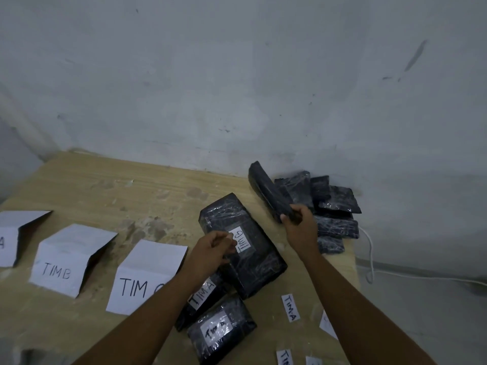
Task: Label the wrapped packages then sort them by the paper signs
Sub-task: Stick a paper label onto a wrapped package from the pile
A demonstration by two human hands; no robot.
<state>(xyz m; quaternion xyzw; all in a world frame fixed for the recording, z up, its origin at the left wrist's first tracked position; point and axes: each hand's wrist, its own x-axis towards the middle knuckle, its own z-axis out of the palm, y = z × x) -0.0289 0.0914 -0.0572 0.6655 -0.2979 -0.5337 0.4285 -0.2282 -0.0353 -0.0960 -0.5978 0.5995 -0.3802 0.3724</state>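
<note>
A wooden table point(79, 185) is set against a pale wall point(237, 75). Three folded paper signs are stood along the near-left edge: one cut off at the frame w/ only "A" readable point(10, 238), a "TIM B" sign point(68, 259) in the middle, and a "TIM C" sign point(147, 275) to its right, partly hidden by the left forearm.

The left hand point(213, 248) is held over the left edge of a large black wrapped pkg point(245, 248) at centre; fingers are curled in close together, thumb against them — whether anything is pinched cannot be told. A white label reading "TIM B" point(241, 239) is seen on that pkg's top, just beside the fingertips.

The right hand point(300, 222) is closed round the near end of a long black pkg point(266, 191), which is tilted up, its far end raised toward the wall. A pile of unlabelled black pkgs point(334, 206) is heaped just behind it at the far-right corner.

Two smaller pkgs w/ "TIM A" labels are laid near the viewer — one point(200, 299) partly under the left forearm, one point(221, 330) nearer still. Loose paper labels are scattered at near right; one reading "TIM A" point(290, 308) is flat on the table. A white cable point(371, 259) is run along the floor right of the table.
</note>
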